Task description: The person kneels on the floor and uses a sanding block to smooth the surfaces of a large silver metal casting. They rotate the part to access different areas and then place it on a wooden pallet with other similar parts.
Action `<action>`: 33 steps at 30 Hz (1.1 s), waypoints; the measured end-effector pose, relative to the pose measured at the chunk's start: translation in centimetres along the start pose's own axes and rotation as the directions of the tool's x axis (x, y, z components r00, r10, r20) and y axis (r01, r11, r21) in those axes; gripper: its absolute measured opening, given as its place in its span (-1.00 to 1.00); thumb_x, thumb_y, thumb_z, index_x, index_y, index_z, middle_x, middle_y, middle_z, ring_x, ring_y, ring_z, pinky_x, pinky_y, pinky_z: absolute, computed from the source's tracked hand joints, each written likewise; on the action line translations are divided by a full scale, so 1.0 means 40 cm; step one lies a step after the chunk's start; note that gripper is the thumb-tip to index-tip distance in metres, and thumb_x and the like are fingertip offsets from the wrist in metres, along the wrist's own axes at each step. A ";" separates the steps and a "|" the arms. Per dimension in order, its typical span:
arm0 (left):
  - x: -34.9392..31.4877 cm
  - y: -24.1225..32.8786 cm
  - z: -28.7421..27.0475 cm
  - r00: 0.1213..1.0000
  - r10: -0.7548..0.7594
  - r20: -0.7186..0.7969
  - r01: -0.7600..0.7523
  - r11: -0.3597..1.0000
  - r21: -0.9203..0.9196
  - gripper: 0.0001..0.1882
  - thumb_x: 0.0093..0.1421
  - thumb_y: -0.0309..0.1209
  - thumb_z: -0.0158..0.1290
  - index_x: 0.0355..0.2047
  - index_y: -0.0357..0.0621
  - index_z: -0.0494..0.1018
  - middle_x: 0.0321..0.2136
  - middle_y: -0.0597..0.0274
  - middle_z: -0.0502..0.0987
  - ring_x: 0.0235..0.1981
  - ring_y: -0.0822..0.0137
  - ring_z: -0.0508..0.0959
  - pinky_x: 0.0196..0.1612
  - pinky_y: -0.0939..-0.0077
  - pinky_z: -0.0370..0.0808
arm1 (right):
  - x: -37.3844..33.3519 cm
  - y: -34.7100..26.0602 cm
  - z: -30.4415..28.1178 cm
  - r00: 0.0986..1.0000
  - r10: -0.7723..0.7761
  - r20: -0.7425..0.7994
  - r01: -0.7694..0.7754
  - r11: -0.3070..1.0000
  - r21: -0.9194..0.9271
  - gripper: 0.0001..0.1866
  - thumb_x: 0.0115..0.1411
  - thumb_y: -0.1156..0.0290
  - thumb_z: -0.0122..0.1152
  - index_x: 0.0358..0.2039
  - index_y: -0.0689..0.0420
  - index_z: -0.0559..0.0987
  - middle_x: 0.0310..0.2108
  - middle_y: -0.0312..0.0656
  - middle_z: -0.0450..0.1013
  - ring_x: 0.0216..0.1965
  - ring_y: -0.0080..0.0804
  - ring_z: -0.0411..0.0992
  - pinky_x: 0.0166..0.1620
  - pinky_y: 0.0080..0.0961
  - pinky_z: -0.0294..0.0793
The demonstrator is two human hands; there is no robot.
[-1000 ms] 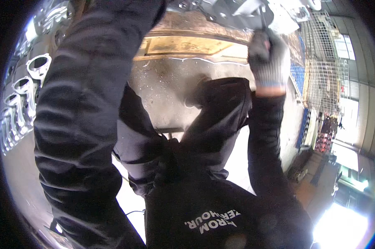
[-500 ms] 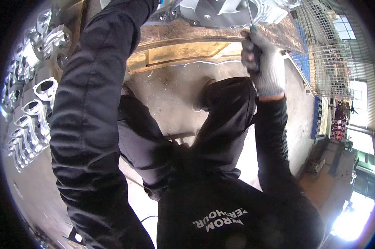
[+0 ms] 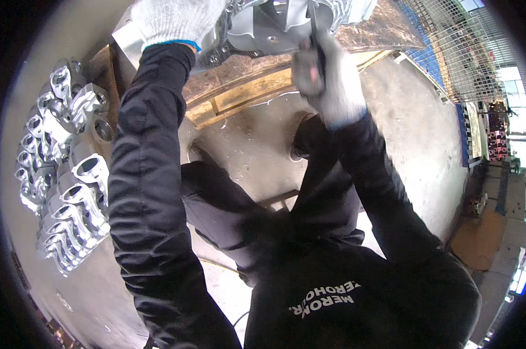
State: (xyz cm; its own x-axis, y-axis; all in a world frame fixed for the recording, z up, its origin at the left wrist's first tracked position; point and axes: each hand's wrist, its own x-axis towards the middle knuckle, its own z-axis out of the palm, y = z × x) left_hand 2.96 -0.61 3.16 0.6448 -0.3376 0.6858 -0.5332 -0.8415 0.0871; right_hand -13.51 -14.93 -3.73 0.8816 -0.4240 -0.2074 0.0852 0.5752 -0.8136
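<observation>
A silvery metal casting [image 3: 268,38] with deep hollows and bolt holes lies on a worn wooden bench top [image 3: 391,29] at the upper edge. My left hand [image 3: 178,20], in a white knit glove with a blue cuff edge, is at the casting's left side. Its fingers run out of the picture. My right hand [image 3: 335,87], gloved in white and grey, is closed round the dark handle of a thin-shafted hand tool [image 3: 314,20]. The shaft reaches up to the casting's right part; its tip is cut off, so the exact kind of tool does not show.
Several silvery castings [image 3: 79,180] stand in rows at the left. Wooden framing [image 3: 245,90] runs below the bench top, in front of my knees. A wire mesh cage [image 3: 449,41] stands at the far right, over concrete floor [image 3: 414,128].
My left hand has come into view beside the casting. My right hand has moved left with the tool, and the whole view has shifted, showing more of the castings at the left.
</observation>
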 end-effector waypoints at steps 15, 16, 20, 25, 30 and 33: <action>0.025 -0.038 0.032 0.993 -0.019 0.118 0.015 0.999 0.035 -0.35 0.36 0.09 -0.23 -0.36 -0.17 0.70 -0.46 -0.18 0.66 -0.34 -0.19 0.71 -0.18 0.03 0.64 | 0.059 -0.063 0.026 0.999 0.036 -0.006 -0.036 0.994 -0.099 -0.63 0.44 -0.02 0.03 -0.36 0.00 0.37 -0.63 -0.44 0.25 -0.79 -0.65 0.17 -0.75 -0.67 0.06; 0.023 -0.024 0.041 0.991 -0.026 0.128 0.025 1.000 0.009 -0.34 0.36 0.09 -0.23 -0.37 -0.18 0.70 -0.46 -0.18 0.66 -0.34 -0.18 0.71 -0.18 0.03 0.63 | 0.040 -0.069 0.001 0.998 0.041 -0.052 -0.051 0.979 -0.199 -0.63 0.44 -0.02 0.03 -0.36 0.00 0.37 -0.64 -0.44 0.24 -0.79 -0.65 0.17 -0.74 -0.67 0.06; 0.008 -0.010 0.006 0.989 -0.070 0.128 0.057 0.992 0.109 -0.34 0.36 0.08 -0.22 -0.39 -0.20 0.69 -0.47 -0.19 0.66 -0.35 -0.18 0.70 -0.18 0.04 0.63 | -0.079 -0.019 -0.027 0.973 0.187 -0.137 -0.217 0.944 -0.248 -0.63 0.43 -0.02 0.04 -0.38 -0.01 0.35 -0.67 -0.44 0.20 -0.82 -0.60 0.16 -0.75 -0.58 0.08; 0.011 -0.030 0.061 0.989 0.120 -0.086 -0.117 0.992 0.047 -0.54 0.29 -0.04 -0.06 -0.47 -0.11 0.64 -0.58 0.02 0.63 -0.54 0.04 0.66 -0.41 0.14 0.59 | 0.001 -0.058 -0.052 0.993 0.068 -0.097 -0.096 0.940 -0.327 -0.56 0.46 0.01 -0.04 -0.36 0.14 0.45 -0.59 -0.35 0.35 -0.67 -0.53 0.36 -0.56 -0.56 0.35; 0.009 -0.014 0.028 0.990 0.126 -0.062 -0.122 0.990 0.069 -0.52 0.28 -0.07 -0.05 -0.57 -0.14 0.62 -0.60 0.00 0.62 -0.57 0.06 0.64 -0.42 0.13 0.58 | -0.040 -0.028 -0.075 0.977 0.184 -0.112 -0.209 0.936 -0.283 -0.51 0.42 -0.08 0.02 -0.39 0.13 0.46 -0.64 -0.30 0.34 -0.74 -0.52 0.31 -0.64 -0.52 0.29; 0.015 -0.044 0.053 0.985 0.152 -0.084 -0.146 0.987 0.072 -0.48 0.30 -0.07 -0.05 -0.62 -0.16 0.61 -0.62 -0.02 0.62 -0.61 0.03 0.62 -0.45 0.15 0.57 | 0.059 -0.045 -0.080 0.997 0.074 -0.005 -0.071 0.940 -0.334 -0.52 0.45 -0.03 -0.01 -0.30 0.20 0.44 -0.63 -0.27 0.37 -0.70 -0.44 0.38 -0.62 -0.48 0.35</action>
State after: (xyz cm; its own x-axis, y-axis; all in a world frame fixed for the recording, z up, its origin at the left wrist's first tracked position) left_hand 5.42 -0.22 1.88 0.5078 -0.4250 0.7494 -0.5809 -0.8113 -0.0665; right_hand -13.08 -19.21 -4.49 0.8830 -0.3840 -0.2699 -0.1380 0.3370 -0.9313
